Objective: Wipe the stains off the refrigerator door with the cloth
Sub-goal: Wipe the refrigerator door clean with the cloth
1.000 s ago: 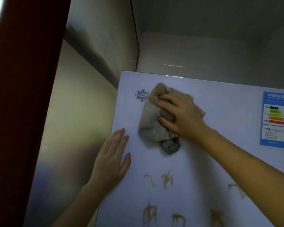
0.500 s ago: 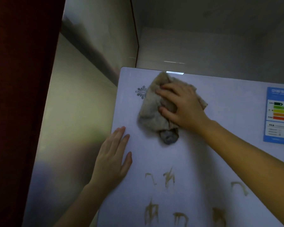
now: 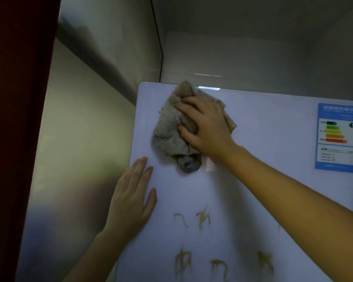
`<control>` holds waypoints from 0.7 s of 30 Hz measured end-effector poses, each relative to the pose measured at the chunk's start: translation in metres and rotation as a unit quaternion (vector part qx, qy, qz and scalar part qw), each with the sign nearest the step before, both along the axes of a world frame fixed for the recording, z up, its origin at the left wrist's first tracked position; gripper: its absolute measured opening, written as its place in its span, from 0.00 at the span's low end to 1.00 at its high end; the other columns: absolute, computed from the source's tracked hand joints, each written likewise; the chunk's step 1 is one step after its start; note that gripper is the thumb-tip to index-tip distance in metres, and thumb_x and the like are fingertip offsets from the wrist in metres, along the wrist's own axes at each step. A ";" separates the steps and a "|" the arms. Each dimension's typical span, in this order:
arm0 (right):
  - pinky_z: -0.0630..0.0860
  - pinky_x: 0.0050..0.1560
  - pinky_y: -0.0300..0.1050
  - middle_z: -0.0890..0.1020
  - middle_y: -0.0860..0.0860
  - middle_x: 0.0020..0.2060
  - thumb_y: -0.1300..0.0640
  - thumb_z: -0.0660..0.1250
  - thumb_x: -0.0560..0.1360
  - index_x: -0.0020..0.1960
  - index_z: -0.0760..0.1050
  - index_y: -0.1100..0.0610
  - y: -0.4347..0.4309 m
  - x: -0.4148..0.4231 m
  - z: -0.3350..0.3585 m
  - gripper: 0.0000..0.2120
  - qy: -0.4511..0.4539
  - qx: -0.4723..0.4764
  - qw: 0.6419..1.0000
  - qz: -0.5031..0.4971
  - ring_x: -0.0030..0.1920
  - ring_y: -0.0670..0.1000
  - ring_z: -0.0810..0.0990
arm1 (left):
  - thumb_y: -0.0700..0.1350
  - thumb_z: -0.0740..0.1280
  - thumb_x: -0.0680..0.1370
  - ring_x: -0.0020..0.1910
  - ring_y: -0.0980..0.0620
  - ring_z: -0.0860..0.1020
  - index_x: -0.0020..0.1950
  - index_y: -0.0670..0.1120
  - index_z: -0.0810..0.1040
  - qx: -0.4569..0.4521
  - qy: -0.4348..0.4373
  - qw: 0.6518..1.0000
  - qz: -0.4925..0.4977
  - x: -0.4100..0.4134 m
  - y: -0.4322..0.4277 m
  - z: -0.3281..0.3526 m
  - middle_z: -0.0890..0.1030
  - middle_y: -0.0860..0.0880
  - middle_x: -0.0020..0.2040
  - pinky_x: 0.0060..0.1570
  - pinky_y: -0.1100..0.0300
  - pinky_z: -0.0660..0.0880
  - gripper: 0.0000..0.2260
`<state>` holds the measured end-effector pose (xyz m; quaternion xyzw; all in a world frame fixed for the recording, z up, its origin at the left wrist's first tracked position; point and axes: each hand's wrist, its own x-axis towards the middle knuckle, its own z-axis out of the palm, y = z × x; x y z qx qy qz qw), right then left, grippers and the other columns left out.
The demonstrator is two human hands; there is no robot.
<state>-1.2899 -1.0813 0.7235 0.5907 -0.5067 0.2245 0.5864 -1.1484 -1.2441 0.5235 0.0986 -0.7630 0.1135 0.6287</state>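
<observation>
The white refrigerator door (image 3: 269, 165) fills the lower right of the head view. A crumpled beige-grey cloth (image 3: 167, 131) lies against its upper left part, reaching the top edge. My right hand (image 3: 206, 127) presses on the cloth, which is bunched between thumb and fingers. Lower down, my left hand (image 3: 130, 196) lies flat on the door's left edge, holding nothing. Several brown stains (image 3: 202, 218) mark the door below the cloth, with more (image 3: 182, 261) near the bottom of the view.
A blue energy label (image 3: 336, 137) is stuck on the door's upper right. A shiny metal wall (image 3: 80, 139) runs along the left of the refrigerator, and a dark red panel (image 3: 18, 119) stands further left. A grey wall rises behind.
My right hand has slid the cloth up and to the left, over the logo and up to the door's top edge. My left hand has stayed flat in place.
</observation>
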 end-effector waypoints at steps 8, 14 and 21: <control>0.69 0.66 0.53 0.78 0.55 0.68 0.45 0.69 0.77 0.71 0.75 0.54 0.027 -0.023 -0.051 0.25 0.198 0.141 0.969 -0.045 0.68 0.57 0.75 | 0.51 0.58 0.81 0.78 0.45 0.64 0.75 0.41 0.70 0.001 0.003 1.000 0.002 0.001 0.004 0.002 0.66 0.43 0.79 0.76 0.51 0.61 0.24; 0.68 0.65 0.55 0.78 0.54 0.67 0.48 0.71 0.76 0.69 0.77 0.53 0.052 -0.034 -0.046 0.23 0.010 -0.043 0.999 -0.029 0.67 0.57 0.75 | 0.52 0.58 0.81 0.78 0.44 0.64 0.74 0.41 0.70 0.011 -0.004 1.000 0.006 0.001 0.005 0.002 0.65 0.44 0.79 0.75 0.50 0.61 0.25; 0.71 0.65 0.54 0.79 0.54 0.66 0.47 0.70 0.77 0.69 0.77 0.53 0.057 -0.039 -0.089 0.23 0.108 0.058 0.991 -0.048 0.67 0.58 0.77 | 0.52 0.58 0.81 0.78 0.43 0.65 0.74 0.40 0.70 0.012 -0.003 1.000 0.006 0.001 0.007 0.002 0.66 0.42 0.79 0.74 0.48 0.63 0.25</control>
